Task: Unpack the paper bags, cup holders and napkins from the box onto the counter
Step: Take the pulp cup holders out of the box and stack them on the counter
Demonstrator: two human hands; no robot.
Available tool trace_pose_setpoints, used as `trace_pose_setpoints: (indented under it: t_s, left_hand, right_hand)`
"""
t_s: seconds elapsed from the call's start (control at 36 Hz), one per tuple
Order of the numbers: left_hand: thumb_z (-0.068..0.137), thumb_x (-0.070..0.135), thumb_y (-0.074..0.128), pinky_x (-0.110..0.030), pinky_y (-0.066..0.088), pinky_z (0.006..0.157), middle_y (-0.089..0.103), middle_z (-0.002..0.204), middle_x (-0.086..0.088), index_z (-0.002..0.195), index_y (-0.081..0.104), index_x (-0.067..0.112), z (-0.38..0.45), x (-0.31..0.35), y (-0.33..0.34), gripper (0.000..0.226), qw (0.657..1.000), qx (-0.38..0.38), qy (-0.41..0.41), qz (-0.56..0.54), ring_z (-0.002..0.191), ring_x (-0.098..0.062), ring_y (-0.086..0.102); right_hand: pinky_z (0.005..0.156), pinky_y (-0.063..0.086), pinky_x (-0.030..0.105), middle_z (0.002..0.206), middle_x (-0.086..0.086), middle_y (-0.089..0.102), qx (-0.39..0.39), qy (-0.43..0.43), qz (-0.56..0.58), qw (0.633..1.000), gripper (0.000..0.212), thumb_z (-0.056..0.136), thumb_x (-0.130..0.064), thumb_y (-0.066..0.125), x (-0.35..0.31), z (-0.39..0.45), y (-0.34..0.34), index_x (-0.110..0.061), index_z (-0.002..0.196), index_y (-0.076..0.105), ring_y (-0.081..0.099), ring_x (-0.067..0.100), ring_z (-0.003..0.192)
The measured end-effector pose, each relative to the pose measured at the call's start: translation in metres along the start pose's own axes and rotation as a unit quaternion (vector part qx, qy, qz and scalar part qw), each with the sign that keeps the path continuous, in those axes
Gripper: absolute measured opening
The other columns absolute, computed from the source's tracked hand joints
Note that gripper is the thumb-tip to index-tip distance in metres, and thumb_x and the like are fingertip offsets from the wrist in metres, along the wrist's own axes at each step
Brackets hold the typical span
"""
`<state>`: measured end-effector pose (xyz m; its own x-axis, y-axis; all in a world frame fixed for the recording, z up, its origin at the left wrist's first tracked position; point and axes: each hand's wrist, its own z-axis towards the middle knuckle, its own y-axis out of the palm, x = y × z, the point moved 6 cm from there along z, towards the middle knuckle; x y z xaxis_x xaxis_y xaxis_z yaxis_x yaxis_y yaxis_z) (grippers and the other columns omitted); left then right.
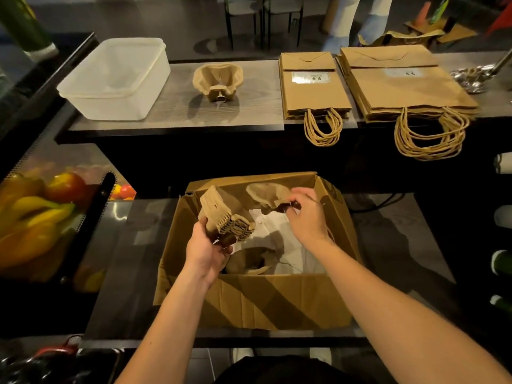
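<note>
Head view, box: an open brown cardboard box (257,297) stood on the lower dark desk (116,273), its flaps folded outward.
Head view, left hand: the left hand (206,252) was over the box's left side, its grip closed round the lower end of a nested stack of brown moulded-pulp cup holders (221,214), held tilted above the box interior.
Head view, right hand: the right hand (306,214) reached into the far right part of the box, its fingers pinching the edge of a single brown pulp cup holder (263,194) that leaned against the back wall.
Head view, box contents: white paper napkins (279,239) lay on the box floor, and another brown pulp cup holder (250,260) lay on them near the front wall.
Head view, upper desk: on the raised grey desk (177,112) stood a translucent white plastic tub (116,79) at the left, then one brown pulp cup holder (217,80) beside it.
Head view, bags: a smaller stack of flat brown paper bags (313,87) and a larger stack of flat brown paper bags (404,84) lay side by side to the right, their twisted paper handles hanging over the front edge.
Head view, surroundings: coloured peppers (41,214) showed behind glass at the left.
</note>
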<state>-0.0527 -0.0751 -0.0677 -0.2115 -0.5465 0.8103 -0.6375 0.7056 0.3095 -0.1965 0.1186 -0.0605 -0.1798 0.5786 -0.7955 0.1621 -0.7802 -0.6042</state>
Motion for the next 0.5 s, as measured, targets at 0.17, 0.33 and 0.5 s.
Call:
trace_pose_setpoints:
  t_s: [0.17, 0.33, 0.5]
  left_hand:
    - [0.109, 0.040, 0.031, -0.031, 0.049, 0.074, 0.063, 0.132, -0.008, 0.142, 0.049, 0.025, 0.000, -0.002, 0.010, 0.040, 1.000, -0.013, 0.004, 0.008, 0.110, -0.026, 0.061]
    - [0.110, 0.035, 0.033, -0.038, 0.052, 0.089, 0.061, 0.134, -0.007, 0.138, 0.050, 0.022, -0.006, -0.002, 0.031, 0.036, 0.999, -0.053, 0.002, -0.010, 0.122, -0.027, 0.060]
    - [0.110, 0.042, 0.029, -0.037, 0.055, 0.088, 0.064, 0.136, -0.008, 0.139, 0.056, 0.019, -0.004, -0.006, 0.039, 0.046, 0.995, -0.084, -0.019, -0.042, 0.124, -0.030, 0.062]
  right_hand:
    - [0.100, 0.036, 0.001, 0.134, -0.002, 0.054, 0.098, -0.107, 0.049, 0.988, 0.025, 0.089, 0.001, 0.072, -0.039, -0.024, -0.024, -0.016, 0.108, 0.074, 0.043, -0.002, 0.124]
    - [0.099, 0.033, -0.001, 0.135, 0.005, 0.057, 0.086, -0.147, 0.061, 0.984, 0.023, 0.095, -0.006, 0.068, -0.063, -0.039, -0.025, -0.010, 0.117, 0.072, 0.041, -0.008, 0.121]
    - [0.102, 0.039, 0.012, 0.136, -0.005, 0.058, 0.000, -0.125, 0.055, 0.991, 0.029, 0.102, -0.029, 0.058, -0.075, -0.047, -0.017, -0.020, 0.127, 0.071, 0.049, 0.002, 0.125]
